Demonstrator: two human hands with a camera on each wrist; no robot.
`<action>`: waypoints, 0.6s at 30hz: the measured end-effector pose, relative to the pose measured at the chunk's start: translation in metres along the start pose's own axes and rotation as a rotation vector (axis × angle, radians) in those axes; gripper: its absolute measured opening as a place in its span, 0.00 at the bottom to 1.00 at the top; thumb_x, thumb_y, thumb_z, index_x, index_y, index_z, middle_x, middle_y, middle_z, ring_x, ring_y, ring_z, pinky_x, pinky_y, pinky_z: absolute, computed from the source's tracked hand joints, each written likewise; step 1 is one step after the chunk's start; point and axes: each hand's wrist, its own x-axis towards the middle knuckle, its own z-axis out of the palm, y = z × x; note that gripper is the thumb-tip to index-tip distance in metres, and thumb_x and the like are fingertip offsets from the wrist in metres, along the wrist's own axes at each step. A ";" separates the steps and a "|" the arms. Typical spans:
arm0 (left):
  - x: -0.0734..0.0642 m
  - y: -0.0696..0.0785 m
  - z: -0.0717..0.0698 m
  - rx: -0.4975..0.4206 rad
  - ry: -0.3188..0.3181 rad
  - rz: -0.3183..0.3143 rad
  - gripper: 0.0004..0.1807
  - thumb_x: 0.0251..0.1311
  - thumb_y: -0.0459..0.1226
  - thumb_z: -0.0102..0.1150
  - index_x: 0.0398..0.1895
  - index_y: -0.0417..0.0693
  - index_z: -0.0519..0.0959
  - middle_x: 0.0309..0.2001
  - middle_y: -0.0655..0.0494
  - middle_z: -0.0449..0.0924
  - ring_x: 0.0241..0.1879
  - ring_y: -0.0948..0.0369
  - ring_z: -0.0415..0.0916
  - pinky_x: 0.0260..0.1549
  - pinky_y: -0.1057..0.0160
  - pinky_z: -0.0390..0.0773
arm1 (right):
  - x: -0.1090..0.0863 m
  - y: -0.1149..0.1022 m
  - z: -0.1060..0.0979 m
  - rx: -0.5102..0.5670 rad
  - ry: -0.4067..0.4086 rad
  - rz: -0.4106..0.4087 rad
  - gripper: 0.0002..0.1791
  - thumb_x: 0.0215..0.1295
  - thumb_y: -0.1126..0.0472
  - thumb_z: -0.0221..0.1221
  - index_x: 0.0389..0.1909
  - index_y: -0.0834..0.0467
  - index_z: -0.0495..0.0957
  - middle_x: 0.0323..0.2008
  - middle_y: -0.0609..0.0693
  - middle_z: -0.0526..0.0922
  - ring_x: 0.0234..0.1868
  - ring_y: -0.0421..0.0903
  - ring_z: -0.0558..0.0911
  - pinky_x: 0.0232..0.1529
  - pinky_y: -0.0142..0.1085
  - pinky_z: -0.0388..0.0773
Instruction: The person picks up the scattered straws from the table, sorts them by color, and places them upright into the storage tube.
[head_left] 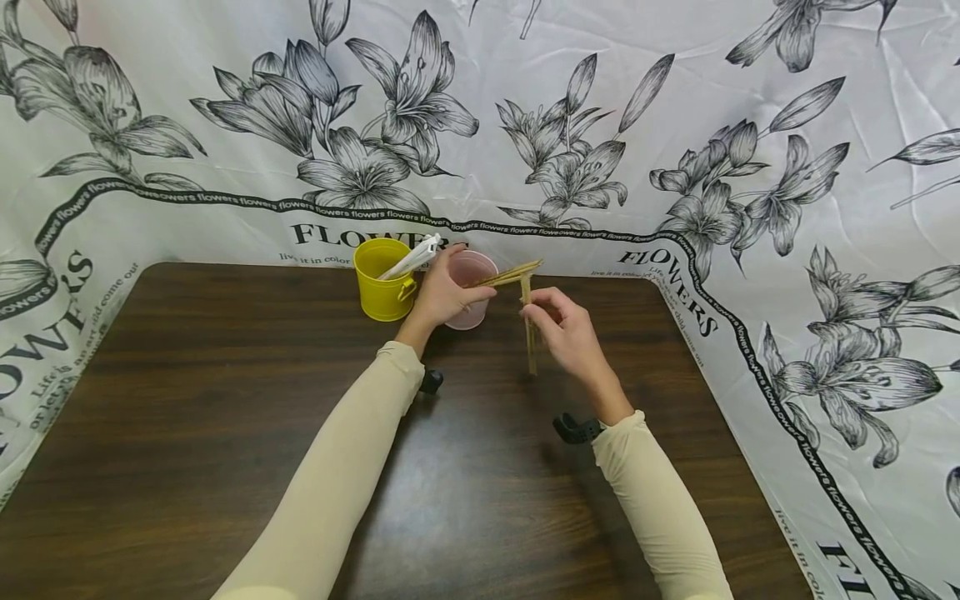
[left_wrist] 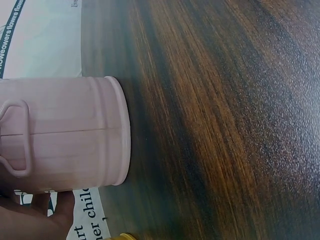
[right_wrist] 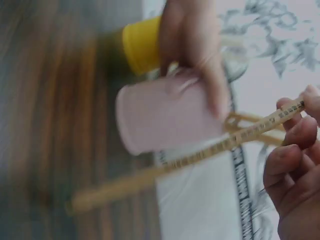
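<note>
My left hand (head_left: 439,293) grips a small pink metal bucket (head_left: 471,317) at its upper side, near the back edge of the table. A few thin bamboo sticks (head_left: 513,273) slant out to the right over the bucket's mouth, by the left thumb. In the left wrist view the bucket's side (left_wrist: 65,120) shows a wire handle. My right hand (head_left: 567,330) pinches a long flat bamboo stick (head_left: 532,354) near its upper end, and it hangs downward beside the bucket. Printed characters run along this stick (right_wrist: 200,156) in the right wrist view.
A yellow bucket (head_left: 384,300) stands just left of the pink one, with white wrapped items (head_left: 411,258) leaning in it. The dark wooden table (head_left: 247,400) stretches toward the front. A white flower-print cloth (head_left: 570,192) hangs behind and along the sides.
</note>
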 end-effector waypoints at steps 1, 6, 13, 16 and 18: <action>0.000 0.000 0.000 0.001 0.000 0.001 0.56 0.47 0.48 0.81 0.78 0.55 0.58 0.74 0.46 0.63 0.67 0.48 0.68 0.59 0.46 0.80 | 0.001 -0.005 -0.001 0.045 0.025 -0.001 0.10 0.74 0.58 0.60 0.48 0.61 0.80 0.36 0.51 0.86 0.19 0.38 0.72 0.20 0.30 0.71; 0.000 0.002 0.000 0.015 0.004 0.006 0.55 0.47 0.47 0.81 0.78 0.54 0.59 0.74 0.46 0.64 0.70 0.49 0.65 0.69 0.46 0.70 | 0.009 -0.031 -0.003 0.343 0.189 -0.053 0.05 0.72 0.66 0.60 0.44 0.63 0.77 0.37 0.43 0.88 0.14 0.38 0.68 0.16 0.29 0.67; 0.000 0.003 0.000 0.011 -0.010 -0.016 0.56 0.47 0.48 0.81 0.79 0.56 0.58 0.76 0.47 0.61 0.68 0.47 0.69 0.59 0.44 0.79 | 0.034 -0.055 -0.014 0.590 0.352 -0.160 0.07 0.72 0.69 0.58 0.42 0.53 0.78 0.38 0.45 0.89 0.11 0.39 0.65 0.15 0.29 0.65; -0.001 0.003 -0.001 0.012 -0.012 -0.015 0.56 0.47 0.48 0.81 0.79 0.56 0.58 0.77 0.48 0.60 0.73 0.48 0.63 0.65 0.44 0.74 | 0.047 -0.055 -0.017 0.587 0.375 -0.160 0.05 0.72 0.68 0.59 0.42 0.54 0.79 0.39 0.47 0.89 0.11 0.39 0.65 0.15 0.30 0.65; -0.001 0.002 -0.001 0.003 -0.013 -0.012 0.56 0.48 0.47 0.81 0.79 0.55 0.58 0.77 0.47 0.60 0.73 0.47 0.62 0.64 0.44 0.75 | 0.055 -0.052 -0.017 0.575 0.383 -0.134 0.05 0.72 0.66 0.60 0.42 0.54 0.79 0.40 0.46 0.89 0.11 0.38 0.65 0.15 0.29 0.65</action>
